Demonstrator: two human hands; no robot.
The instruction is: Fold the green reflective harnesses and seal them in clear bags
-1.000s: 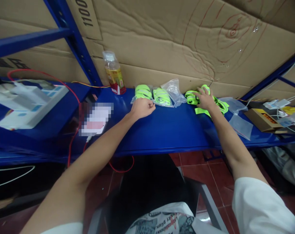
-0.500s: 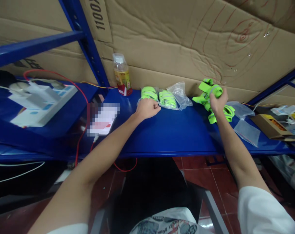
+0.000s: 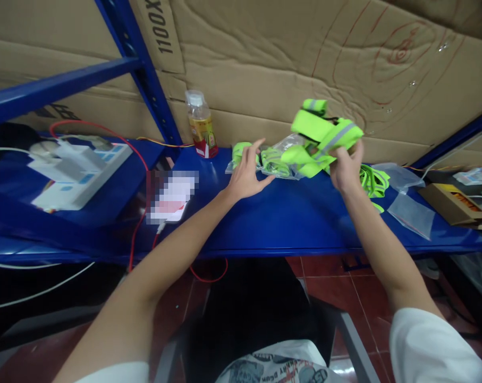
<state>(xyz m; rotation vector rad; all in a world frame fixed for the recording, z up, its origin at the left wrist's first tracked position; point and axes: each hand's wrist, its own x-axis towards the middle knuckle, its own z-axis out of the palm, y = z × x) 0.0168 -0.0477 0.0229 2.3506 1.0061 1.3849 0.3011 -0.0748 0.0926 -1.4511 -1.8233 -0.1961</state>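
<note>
My right hand (image 3: 346, 167) grips a bundle of neon-yellow reflective straps (image 3: 330, 137) with grey stripes, lifted above the shelf. Loose ends of the bundle dangle to the left. My left hand (image 3: 247, 173) is open, thumb and fingers apart, in front of two clear bags of folded neon straps, the left bag (image 3: 239, 152) and the right bag (image 3: 276, 161). The hand partly covers the left bag. Behind the lifted bundle lies a clear plastic bag (image 3: 290, 142), partly hidden. More neon straps (image 3: 374, 181) rest on the shelf to the right of my right hand.
A drink bottle (image 3: 202, 125) stands at the back left. Nearby lie a phone (image 3: 172, 197) on a cable and a white power strip (image 3: 83, 175). Clear bags (image 3: 412, 215) and an open cardboard box (image 3: 456, 205) sit at right on the blue shelf (image 3: 280, 223).
My right hand has raised the neon straps and carried them left, leaving others on the shelf. The left hand has gone from closed to spread fingers.
</note>
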